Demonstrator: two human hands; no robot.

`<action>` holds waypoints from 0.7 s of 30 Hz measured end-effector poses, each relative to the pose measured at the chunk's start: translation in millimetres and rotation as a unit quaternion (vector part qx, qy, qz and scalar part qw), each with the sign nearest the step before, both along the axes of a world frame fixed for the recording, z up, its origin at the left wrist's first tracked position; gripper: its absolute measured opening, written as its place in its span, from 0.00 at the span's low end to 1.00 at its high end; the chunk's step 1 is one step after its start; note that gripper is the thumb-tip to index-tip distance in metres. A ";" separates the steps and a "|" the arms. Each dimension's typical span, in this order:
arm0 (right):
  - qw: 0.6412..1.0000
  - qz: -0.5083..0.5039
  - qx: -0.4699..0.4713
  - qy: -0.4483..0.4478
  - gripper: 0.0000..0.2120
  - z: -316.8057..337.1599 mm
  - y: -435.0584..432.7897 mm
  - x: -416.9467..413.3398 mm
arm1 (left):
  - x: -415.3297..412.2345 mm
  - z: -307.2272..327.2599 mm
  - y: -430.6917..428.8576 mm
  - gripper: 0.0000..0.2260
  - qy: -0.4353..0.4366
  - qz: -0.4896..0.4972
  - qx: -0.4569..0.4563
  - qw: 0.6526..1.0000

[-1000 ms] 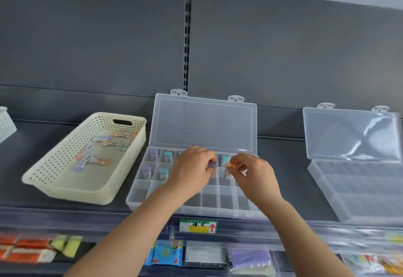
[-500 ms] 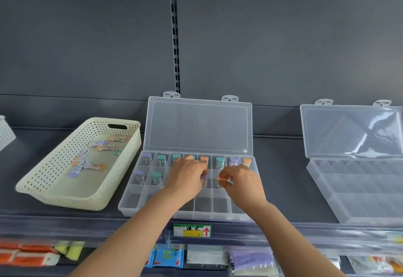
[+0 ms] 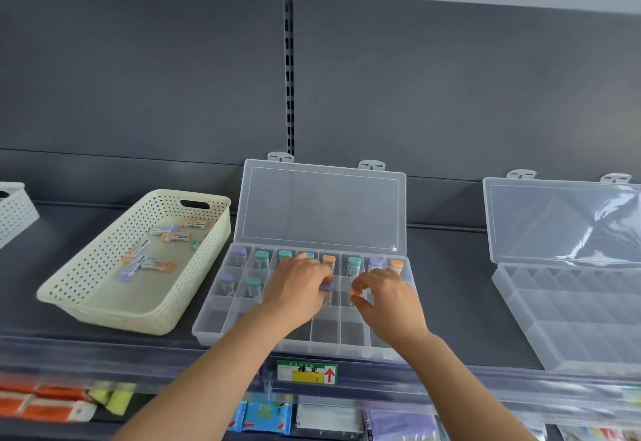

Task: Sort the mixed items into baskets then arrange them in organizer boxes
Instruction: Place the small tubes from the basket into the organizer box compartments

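Left hand (image 3: 298, 289) pinches purple tube (image 3: 326, 287), right hand (image 3: 388, 298) orange tube (image 3: 354, 290), inside organizer (image 3: 208, 331).

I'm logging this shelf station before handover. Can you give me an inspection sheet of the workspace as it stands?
Surface: dark grey shelf.
Job's things: cream basket holds loose tubes lying flat; the open organizer box has standing tubes in its rear compartments, and its front compartments look empty.
Clutter: second organizer box, open, seems empty; white basket at the left edge.
Grippers: left hand pinches a purple-capped tube; right hand pinches an orange-capped tube.
Cables: nothing seen.
Surroundings: grey back panel; price label; packaged goods below.
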State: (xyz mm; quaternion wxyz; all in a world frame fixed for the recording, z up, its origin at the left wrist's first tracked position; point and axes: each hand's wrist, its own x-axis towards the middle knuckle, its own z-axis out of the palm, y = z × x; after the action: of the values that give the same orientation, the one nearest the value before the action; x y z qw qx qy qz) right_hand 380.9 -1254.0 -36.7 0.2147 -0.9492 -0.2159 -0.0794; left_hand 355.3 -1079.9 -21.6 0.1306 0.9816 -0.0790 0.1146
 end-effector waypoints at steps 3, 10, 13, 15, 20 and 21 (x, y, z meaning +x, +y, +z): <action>1.000 -0.009 -0.008 -0.002 0.10 1.3 1.1 -0.2 | -3.2 2.1 4.5 0.10 -0.006 0.004 -0.009 1.000; 0.999 0.036 0.001 -0.018 0.15 19.8 28.9 -0.1 | -20.4 23.1 43.8 0.10 -0.031 0.043 -0.012 0.999; 0.996 0.082 0.011 -0.029 0.14 31.1 57.8 -2.6 | -31.5 34.5 75.7 0.08 -0.047 0.089 -0.009 0.995; 0.992 0.117 0.011 -0.037 0.13 38.2 81.2 -3.6 | -38.6 40.5 100.1 0.07 -0.046 0.120 0.004 0.992; 0.982 0.183 0.003 -0.046 0.13 51.4 148.0 -2.8 | -50.7 47.5 165.5 0.09 0.008 0.198 0.067 0.978; 0.981 0.191 -0.001 -0.044 0.13 52.5 162.0 -2.4 | -51.8 47.0 178.3 0.09 0.031 0.210 0.082 0.974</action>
State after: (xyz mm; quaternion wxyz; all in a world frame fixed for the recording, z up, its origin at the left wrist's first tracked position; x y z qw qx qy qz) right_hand 378.5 -1092.0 15.8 0.2152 -0.8863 -0.4025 -0.0783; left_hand 303.4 -901.6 25.4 0.0249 0.9867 0.1239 0.1024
